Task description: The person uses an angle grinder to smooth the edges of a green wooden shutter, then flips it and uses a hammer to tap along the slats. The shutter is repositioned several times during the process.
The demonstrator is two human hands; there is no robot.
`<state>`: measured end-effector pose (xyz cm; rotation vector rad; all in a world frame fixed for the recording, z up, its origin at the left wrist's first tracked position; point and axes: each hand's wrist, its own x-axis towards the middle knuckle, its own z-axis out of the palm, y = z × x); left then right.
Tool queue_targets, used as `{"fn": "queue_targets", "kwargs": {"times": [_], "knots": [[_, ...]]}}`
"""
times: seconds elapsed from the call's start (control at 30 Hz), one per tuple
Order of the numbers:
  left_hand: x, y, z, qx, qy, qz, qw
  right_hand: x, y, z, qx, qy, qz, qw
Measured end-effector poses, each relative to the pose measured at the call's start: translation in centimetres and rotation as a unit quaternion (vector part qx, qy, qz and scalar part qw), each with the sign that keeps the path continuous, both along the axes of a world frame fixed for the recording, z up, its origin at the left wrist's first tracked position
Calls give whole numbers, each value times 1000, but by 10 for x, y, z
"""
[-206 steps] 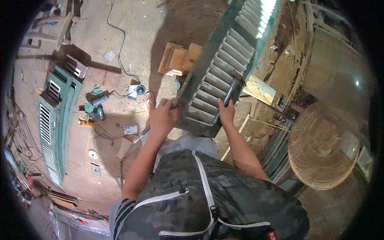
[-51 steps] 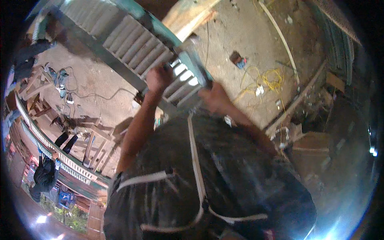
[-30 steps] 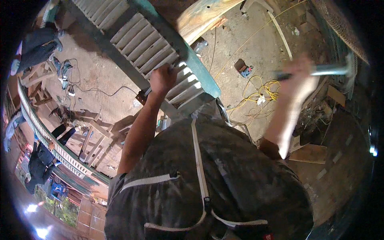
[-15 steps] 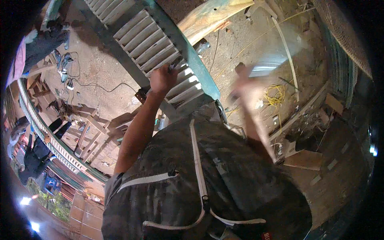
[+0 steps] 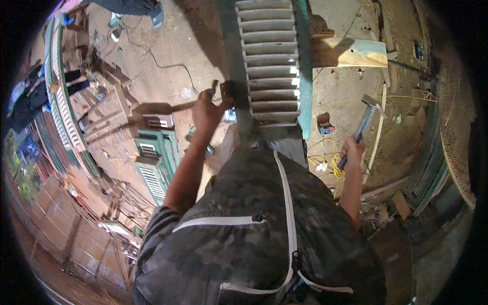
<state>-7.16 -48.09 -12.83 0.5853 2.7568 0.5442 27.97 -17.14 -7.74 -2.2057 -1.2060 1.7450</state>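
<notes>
In front of me lies a green louvred shutter (image 5: 305, 84) with pale slats, its near end close to my body. My right hand (image 5: 353, 150) is closed round the dark handle of a hammer (image 5: 364, 123), held out to the right of the shutter with its metal head upward. Just left of the shutter's edge is my left hand (image 5: 206, 113), its fingers closed on a short dark object (image 5: 213, 88) whose kind I cannot make out. The thumb points toward a brown metal-looking plate (image 5: 226, 90) on the shutter's side.
A wooden board (image 5: 353, 53) sticks out beyond the shutter's right side. Yellow cord (image 5: 333, 161) lies coiled on the ground near a small dark box (image 5: 325, 125). Smaller green shutters (image 5: 157, 162) stand at the left. A black cable (image 5: 168, 66) crosses the dirt floor.
My view has turned, so the shutter now runs straight ahead. My left hand has left the slats for the shutter's left side. The hammer, blurred by a swing before, is now steadier.
</notes>
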Motion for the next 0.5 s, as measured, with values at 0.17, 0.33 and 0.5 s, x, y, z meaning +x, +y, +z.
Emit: {"fn": "queue_targets", "kwargs": {"times": [0.17, 0.33, 0.5], "knots": [[2, -14, -39, 7, -228, 11, 974, -8, -21, -7, -14, 28, 120, 992], [1, 24, 6, 12, -118, -68, 991, -15, -10, 27, 70, 21, 183, 980], [88, 84, 40, 184, -150, -373, 897, -13, -18, 25, 112, 26, 157, 981]]}}
